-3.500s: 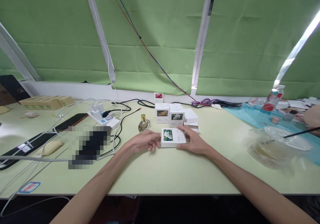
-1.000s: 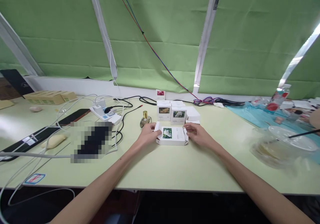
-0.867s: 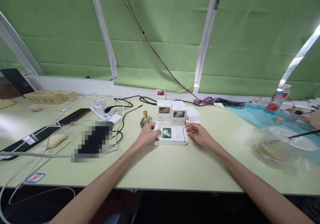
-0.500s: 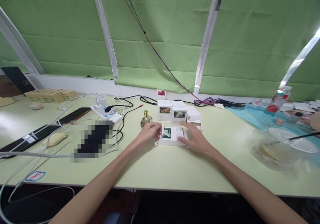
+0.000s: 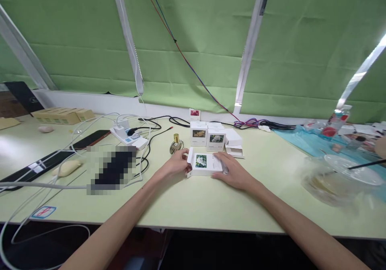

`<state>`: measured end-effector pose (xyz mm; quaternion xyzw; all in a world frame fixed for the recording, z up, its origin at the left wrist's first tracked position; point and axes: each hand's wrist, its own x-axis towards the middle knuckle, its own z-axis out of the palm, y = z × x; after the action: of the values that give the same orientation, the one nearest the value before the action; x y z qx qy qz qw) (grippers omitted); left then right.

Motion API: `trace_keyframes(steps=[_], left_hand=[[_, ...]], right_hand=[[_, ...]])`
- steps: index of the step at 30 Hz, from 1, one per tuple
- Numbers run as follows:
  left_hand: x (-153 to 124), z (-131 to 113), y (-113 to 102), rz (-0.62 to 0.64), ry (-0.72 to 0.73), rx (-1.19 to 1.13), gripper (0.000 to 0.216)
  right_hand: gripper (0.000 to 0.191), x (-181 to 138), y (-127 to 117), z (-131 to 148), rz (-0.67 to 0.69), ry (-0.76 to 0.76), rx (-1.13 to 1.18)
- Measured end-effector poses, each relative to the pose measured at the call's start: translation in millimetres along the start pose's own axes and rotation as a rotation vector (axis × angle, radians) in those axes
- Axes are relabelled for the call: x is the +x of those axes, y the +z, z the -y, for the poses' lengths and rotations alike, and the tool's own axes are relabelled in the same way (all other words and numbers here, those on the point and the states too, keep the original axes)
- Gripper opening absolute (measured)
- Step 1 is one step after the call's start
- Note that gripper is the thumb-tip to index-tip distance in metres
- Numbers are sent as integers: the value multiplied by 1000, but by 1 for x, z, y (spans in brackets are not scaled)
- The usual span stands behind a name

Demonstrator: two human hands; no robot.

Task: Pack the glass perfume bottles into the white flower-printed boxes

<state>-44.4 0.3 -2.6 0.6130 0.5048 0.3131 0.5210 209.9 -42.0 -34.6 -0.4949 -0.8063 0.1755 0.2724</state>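
A small white cardboard box (image 5: 206, 164) with a white-flower picture lies on the table between my hands, its left end flap standing up. My right hand (image 5: 233, 170) grips its right end, thumb on the near side and fingers over the far side. Curled fingers of my left hand (image 5: 178, 162) pinch at the raised flap on the left end; the fingertips are partly hidden. Just beyond my left hand a small glass bottle (image 5: 176, 145) with a gold cap stands upright. Behind the box are upright white boxes with flower pictures, one showing orange flowers (image 5: 198, 136), another white flowers (image 5: 216, 141).
An open white carton (image 5: 235, 151) lies right of the upright boxes. Cables and a power strip (image 5: 126, 138) spread on the left, near a pale computer mouse (image 5: 66, 168). A lidded plastic cup (image 5: 334, 181) with a black straw and a blue plastic sheet (image 5: 297, 139) are on the right.
My right hand has closed round the right end of the box. My left hand has shifted slightly left and down, and the left flap now stands up in view.
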Motion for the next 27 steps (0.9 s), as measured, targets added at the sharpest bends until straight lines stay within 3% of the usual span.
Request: trace_keyframes(steps=[4, 9, 15, 21, 27], left_hand=[[0, -1, -2, -56, 10, 149, 33], [3, 2, -2, -78, -39, 290, 46], [5, 8, 1, -128, 246, 394, 34], [2, 7, -2, -225, 247, 588, 26], [-1, 3, -1, -229, 219, 629, 27]], right_hand=[[74, 0, -1, 0, 10, 11, 3], [76, -1, -3, 1, 18, 16, 7], [79, -1, -9, 6, 43, 39, -57], [77, -6, -38, 5, 139, 136, -246], [71, -11, -73, 4, 216, 154, -339]])
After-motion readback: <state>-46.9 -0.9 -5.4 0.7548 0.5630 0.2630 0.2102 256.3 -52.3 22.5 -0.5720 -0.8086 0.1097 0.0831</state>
